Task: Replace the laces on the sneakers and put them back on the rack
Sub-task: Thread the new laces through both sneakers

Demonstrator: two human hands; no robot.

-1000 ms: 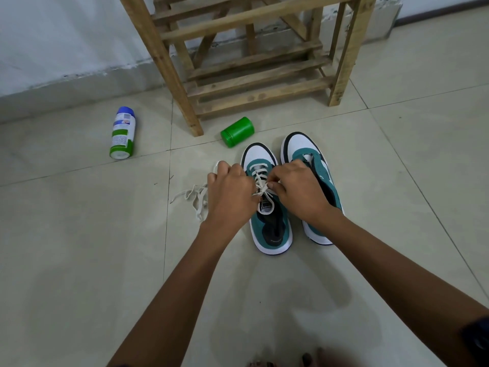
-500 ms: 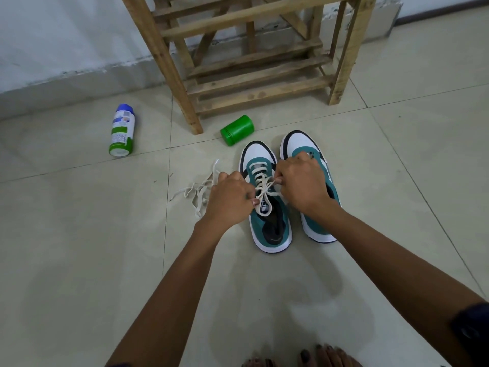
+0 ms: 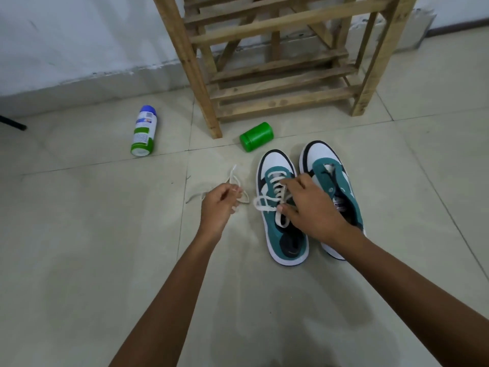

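Two teal, white and black sneakers stand side by side on the tiled floor in front of the wooden rack (image 3: pixel 280 86). The left sneaker (image 3: pixel 287 239) is threaded with a white lace (image 3: pixel 264 205) that ends in loose loops. My right hand (image 3: pixel 309 207) is over its tongue, and thumb and fingers pinch that lace. The right sneaker (image 3: pixel 330 168) has no lace in its eyelets. A second, loose white lace (image 3: pixel 234 176) lies on the floor left of the shoes. My left hand (image 3: pixel 218 207) is on it, fingers curled round its strands.
A green cap (image 3: pixel 256 136) lies by the rack's front left leg. A white and green spray can (image 3: pixel 144 131) lies on its side further left. A dark bar (image 3: pixel 13 123) pokes in at the left edge. The wall runs behind the rack.
My left hand has let go of the left sneaker's lace and moved left onto the loose lace on the floor. My right hand stays on the sneaker's lace.
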